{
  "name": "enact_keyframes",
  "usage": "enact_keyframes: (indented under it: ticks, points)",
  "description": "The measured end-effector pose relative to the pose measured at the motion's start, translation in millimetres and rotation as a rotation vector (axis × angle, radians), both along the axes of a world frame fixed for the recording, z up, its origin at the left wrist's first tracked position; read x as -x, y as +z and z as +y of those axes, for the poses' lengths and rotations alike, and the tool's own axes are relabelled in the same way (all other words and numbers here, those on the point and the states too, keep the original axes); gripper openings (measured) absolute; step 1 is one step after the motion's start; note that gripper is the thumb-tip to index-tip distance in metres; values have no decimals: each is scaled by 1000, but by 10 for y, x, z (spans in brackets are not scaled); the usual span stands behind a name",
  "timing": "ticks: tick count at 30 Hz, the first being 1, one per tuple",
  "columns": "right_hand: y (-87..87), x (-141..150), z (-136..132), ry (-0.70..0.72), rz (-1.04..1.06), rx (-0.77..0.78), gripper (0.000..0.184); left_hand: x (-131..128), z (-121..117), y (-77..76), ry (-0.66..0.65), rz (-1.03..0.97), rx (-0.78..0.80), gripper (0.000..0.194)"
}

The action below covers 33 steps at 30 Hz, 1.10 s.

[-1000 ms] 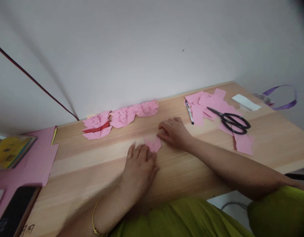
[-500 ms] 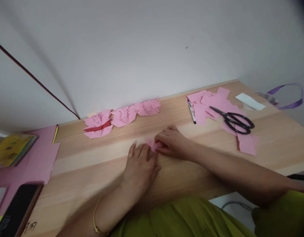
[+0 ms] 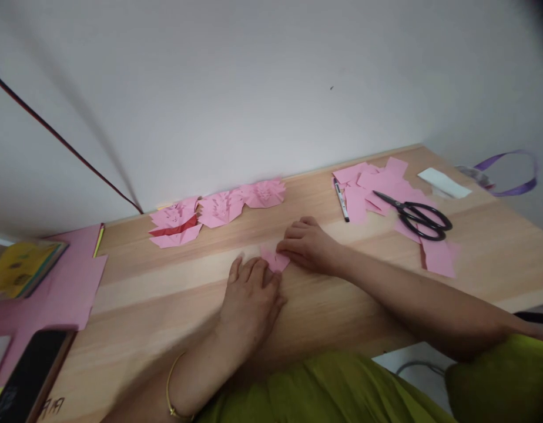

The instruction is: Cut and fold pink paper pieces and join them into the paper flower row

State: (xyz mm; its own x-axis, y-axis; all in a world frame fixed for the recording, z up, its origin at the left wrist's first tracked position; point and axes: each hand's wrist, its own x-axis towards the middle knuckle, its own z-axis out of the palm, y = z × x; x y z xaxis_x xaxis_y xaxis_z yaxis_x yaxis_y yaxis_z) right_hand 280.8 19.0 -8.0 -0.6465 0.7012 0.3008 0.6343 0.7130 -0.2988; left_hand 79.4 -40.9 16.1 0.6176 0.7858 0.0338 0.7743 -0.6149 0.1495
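Note:
A small folded piece of pink paper [image 3: 275, 259] lies on the wooden table between my hands. My left hand [image 3: 252, 291] rests over its near left side, fingers bent and pressing it to the tabletop. At its right edge, my right hand [image 3: 307, 245] has its fingers drawn together in a pinch on the paper. Part of the paper is covered by my fingers. Behind my hands, pink folded paper pieces [image 3: 221, 207] stand in a row along the wall, one with a red strip in it.
On the right, black-handled scissors [image 3: 423, 218] lie on loose pink paper pieces [image 3: 355, 200], with a marker [image 3: 341, 200] beside them. A white folded paper [image 3: 445, 183] is near the far right edge. At left are a pink sheet [image 3: 73, 288], a yellow packet [image 3: 22, 267] and a phone [image 3: 31, 373].
My right hand has shifted slightly up and right along the paper, so more of the pink piece shows. My left hand stays in place.

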Motion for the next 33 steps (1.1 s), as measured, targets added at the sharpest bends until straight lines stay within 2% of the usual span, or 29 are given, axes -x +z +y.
enact_keyframes:
  ticks: [2, 6, 10, 15, 20, 25, 30, 33]
  points:
    - [9, -20, 5, 6, 23, 4, 21, 3, -3, -10, -2, -9, -4, 35]
    - [12, -21, -15, 136, 12, 42, 19, 10, -3, -19, -8, -14, -18, 36]
    - [5, -31, -8, 29, -7, -7, 20, 8, 3, -14, -5, 4, 0, 35]
    - [-1, -36, -17, 132, -29, 26, 20, 3, 9, -9, -9, 11, -8, 38]
    - [16, -55, 4, 14, -53, 6, 21, 2, 2, 7, -4, 11, 4, 33]
    - [41, -54, -22, 124, -71, 59, 23, 5, -7, 11, -3, 13, -6, 40]
    - [70, -102, 12, 11, -74, 33, 24, 15, -7, -6, 6, 22, 12, 36]
    - [105, -120, -18, 58, -59, 63, 25, 26, -7, -33, 0, 32, 8, 39]
